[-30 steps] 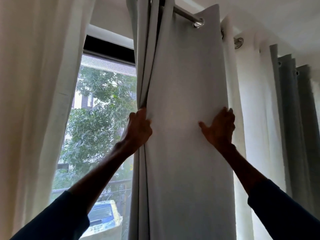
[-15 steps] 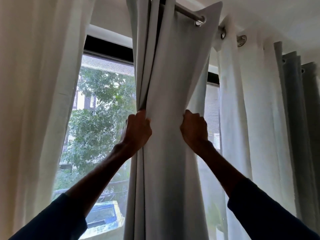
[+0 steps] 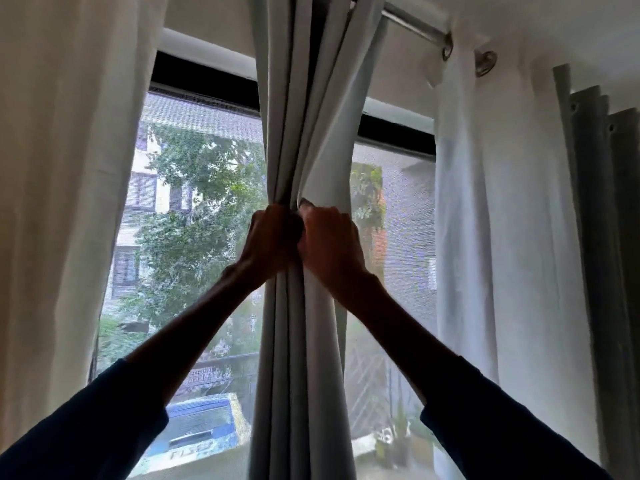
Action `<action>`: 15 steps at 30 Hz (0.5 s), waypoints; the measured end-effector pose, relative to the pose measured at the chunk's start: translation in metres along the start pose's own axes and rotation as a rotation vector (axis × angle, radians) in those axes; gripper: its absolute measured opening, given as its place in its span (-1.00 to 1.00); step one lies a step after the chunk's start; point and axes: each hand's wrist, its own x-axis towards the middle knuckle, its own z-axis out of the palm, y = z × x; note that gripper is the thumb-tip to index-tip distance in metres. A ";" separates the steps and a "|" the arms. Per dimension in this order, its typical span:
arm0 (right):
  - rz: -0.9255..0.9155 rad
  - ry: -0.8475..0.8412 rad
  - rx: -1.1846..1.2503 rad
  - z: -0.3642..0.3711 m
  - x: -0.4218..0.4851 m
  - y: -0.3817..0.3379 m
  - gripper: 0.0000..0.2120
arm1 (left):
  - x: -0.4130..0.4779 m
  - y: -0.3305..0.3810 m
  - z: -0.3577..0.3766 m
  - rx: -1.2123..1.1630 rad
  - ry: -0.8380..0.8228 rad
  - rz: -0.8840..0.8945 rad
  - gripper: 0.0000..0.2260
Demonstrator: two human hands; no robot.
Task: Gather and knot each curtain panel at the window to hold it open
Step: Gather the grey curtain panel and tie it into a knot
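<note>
A grey curtain panel point(image 3: 304, 109) hangs from a metal rod point(image 3: 415, 26) in the middle of the window, bunched into a narrow column of folds. My left hand point(image 3: 273, 237) clasps the bundle from the left at about mid height. My right hand point(image 3: 329, 240) presses the folds in from the right, touching the left hand. Both hands are closed around the fabric. Below the hands the panel hangs straight down, out of view at the bottom.
A white sheer curtain point(image 3: 62, 168) hangs at the left and another white sheer point(image 3: 491, 220) at the right. A darker grey panel point(image 3: 602, 202) hangs at the far right. The window pane point(image 3: 194, 202) shows trees, buildings and a vehicle outside.
My right hand has swept the panel's right edge leftward until it met my left hand. The flat panel is now gathered into a narrow bundle, uncovering window on the right.
</note>
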 end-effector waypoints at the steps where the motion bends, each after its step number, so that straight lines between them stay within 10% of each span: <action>1: 0.007 -0.001 0.027 0.003 -0.004 0.004 -0.74 | 0.000 -0.001 0.002 0.011 -0.013 -0.021 -0.69; 9: 0.199 -0.043 0.158 0.038 -0.065 0.044 -0.38 | -0.018 -0.006 0.028 0.063 -0.050 -0.145 -0.72; 15: 0.273 0.026 0.161 0.050 -0.070 0.068 -0.55 | -0.023 0.013 0.017 0.040 0.083 -0.146 -0.62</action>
